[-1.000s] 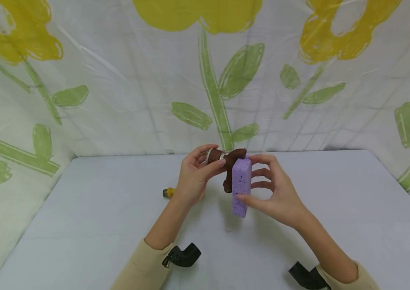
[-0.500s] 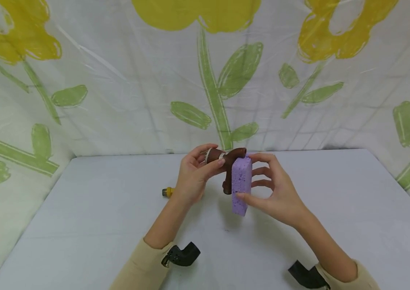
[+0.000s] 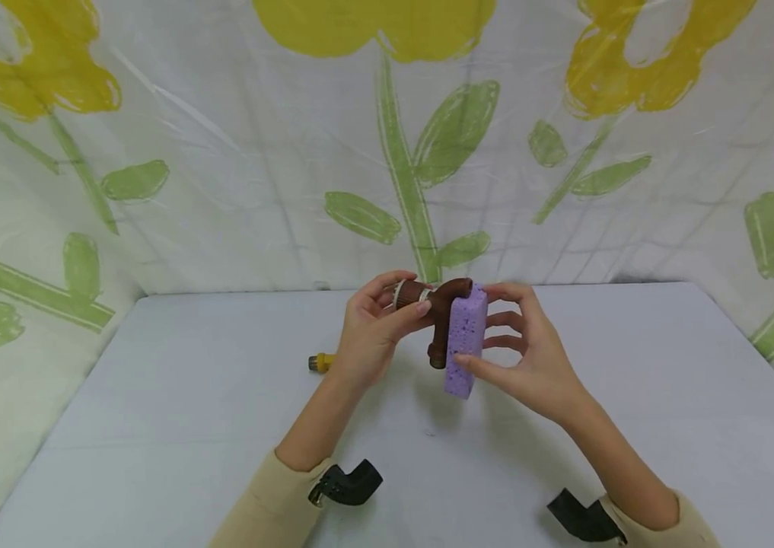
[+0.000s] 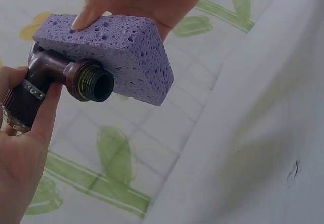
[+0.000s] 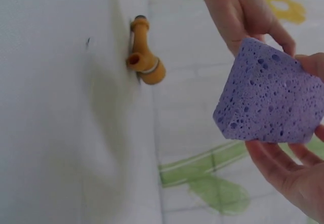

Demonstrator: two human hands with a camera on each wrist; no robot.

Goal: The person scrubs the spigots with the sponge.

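My left hand [image 3: 369, 335] grips a brown tap [image 3: 440, 323] by its ribbed knob, above the table. In the left wrist view the tap's threaded end [image 4: 96, 84] points toward the camera. A purple sponge [image 3: 466, 342] is pinched between the thumb and fingers of my right hand [image 3: 540, 361]. One broad side of the sponge lies against the tap's body, hiding part of it in the left wrist view. From the right wrist view, the sponge [image 5: 271, 95] covers the brown tap altogether.
A yellow tap [image 5: 143, 57] lies on the white table [image 3: 188, 396], partly behind my left hand in the head view. Behind the table hangs a white sheet [image 3: 236, 190] with painted flowers. Black wrist mounts [image 3: 352, 483] stick out from both sleeves.
The sponge has shifted a little up and to the right along the brown tap, and its lower end has risen. The tap and both hands have moved slightly right. Both grips stay the same.
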